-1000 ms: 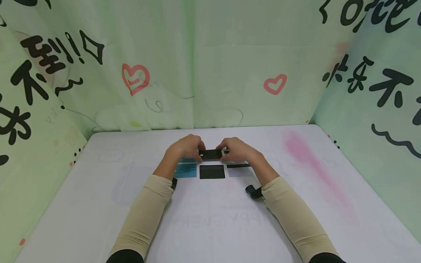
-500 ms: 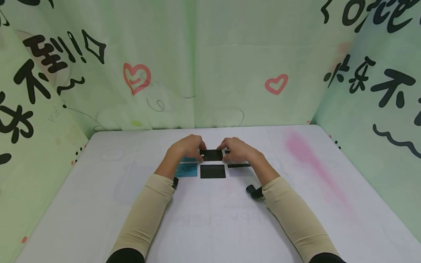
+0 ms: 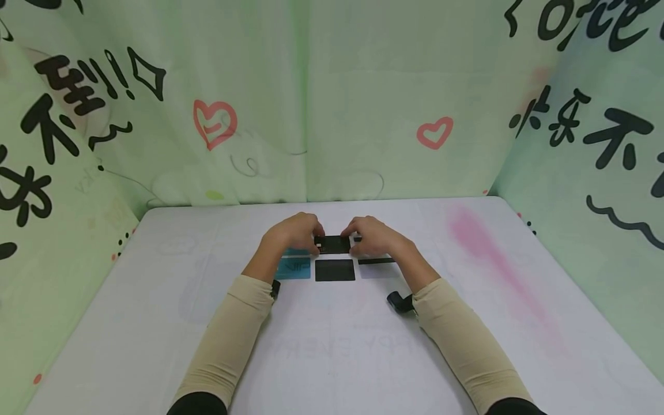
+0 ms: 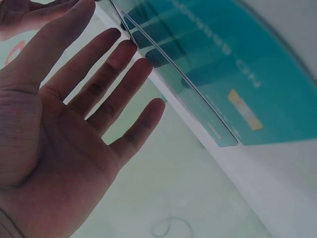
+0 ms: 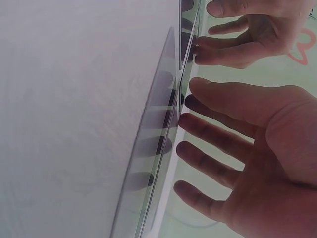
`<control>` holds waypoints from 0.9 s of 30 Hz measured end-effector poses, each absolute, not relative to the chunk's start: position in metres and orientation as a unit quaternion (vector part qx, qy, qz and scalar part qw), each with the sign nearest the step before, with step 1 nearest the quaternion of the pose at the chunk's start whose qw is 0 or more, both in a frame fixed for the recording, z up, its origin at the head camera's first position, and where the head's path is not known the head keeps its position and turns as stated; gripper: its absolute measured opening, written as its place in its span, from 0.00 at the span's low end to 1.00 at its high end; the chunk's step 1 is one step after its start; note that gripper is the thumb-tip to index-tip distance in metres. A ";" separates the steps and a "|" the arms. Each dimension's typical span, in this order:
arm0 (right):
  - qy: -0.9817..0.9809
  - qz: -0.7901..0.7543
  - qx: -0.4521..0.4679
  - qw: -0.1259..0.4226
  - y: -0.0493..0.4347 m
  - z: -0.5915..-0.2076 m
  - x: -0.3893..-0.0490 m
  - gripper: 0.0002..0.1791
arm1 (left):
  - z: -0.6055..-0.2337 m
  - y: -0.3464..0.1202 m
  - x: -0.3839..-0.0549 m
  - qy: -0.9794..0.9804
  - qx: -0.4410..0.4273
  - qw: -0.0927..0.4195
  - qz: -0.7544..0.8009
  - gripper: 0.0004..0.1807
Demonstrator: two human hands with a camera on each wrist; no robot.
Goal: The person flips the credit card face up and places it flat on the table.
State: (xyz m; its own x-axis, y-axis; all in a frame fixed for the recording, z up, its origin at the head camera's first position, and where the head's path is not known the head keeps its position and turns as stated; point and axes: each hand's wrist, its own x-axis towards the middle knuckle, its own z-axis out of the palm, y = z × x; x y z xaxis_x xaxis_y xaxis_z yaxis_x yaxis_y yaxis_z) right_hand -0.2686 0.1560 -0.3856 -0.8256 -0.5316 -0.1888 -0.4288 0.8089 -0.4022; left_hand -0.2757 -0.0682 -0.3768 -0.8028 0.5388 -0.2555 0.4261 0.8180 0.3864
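A black card (image 3: 334, 245) lies in the back row of cards on the white table. My left hand (image 3: 294, 231) holds its left end, with thumb and forefinger at the corners. The right hand (image 3: 374, 236) holds the other end the same way. In the left wrist view, the remaining fingers (image 4: 106, 104) stretch out loosely beside glossy teal cards (image 4: 237, 64). The right wrist view has those fingers (image 5: 213, 163) spread off the surface, near a pale card (image 5: 148, 144). Another black card (image 3: 335, 270) lies flat just in front.
A blue card (image 3: 293, 268) marked VIP lies front left, with a second blue one partly under the left hand. Front right is a pale card with a black stripe (image 3: 377, 261). Green curtains (image 3: 332, 115) with lettering and hearts enclose the white table (image 3: 332, 357) on three sides.
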 end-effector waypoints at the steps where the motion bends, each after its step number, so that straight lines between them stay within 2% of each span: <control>1: 0.939 -0.175 -0.256 0.146 0.156 -0.385 -0.268 0.25 | -0.377 -0.069 -0.276 0.937 0.258 0.178 0.156 0.27; 27: 0.934 -0.199 -0.269 0.122 0.156 -0.382 -0.261 0.24 | -0.371 -0.073 -0.267 0.932 0.283 0.144 0.177 0.30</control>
State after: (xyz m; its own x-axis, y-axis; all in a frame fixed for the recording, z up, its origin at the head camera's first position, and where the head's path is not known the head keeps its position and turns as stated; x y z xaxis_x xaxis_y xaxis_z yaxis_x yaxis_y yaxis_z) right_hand -0.2609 0.1555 -0.3819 -0.8256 -0.5512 -0.1207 -0.4543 0.7762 -0.4372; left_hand -0.2674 -0.0725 -0.3715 -0.7990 0.5775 -0.1674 0.4755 0.7773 0.4119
